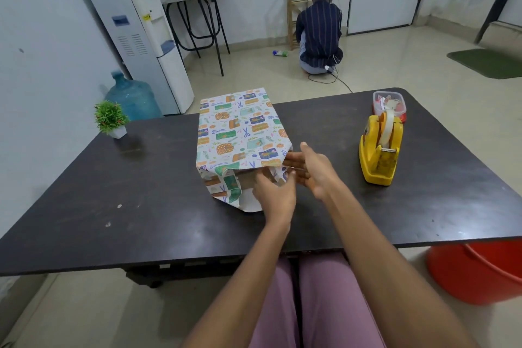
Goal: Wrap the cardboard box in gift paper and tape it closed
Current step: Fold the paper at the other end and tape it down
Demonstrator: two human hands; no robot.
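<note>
Cardboard box (pixel 248 179) inside gift paper (pixel 240 133), near end open, both hands touching paper

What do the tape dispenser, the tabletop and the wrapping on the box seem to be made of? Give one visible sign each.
Tape dispenser: probably moulded plastic, glossy yellow with rounded edges.
Tabletop: likely dark laminate or coated board, with a dull sheen and pale scuffs.
Wrapping: printed paper, matte, creasing into sharp folds at the open near end.
</note>
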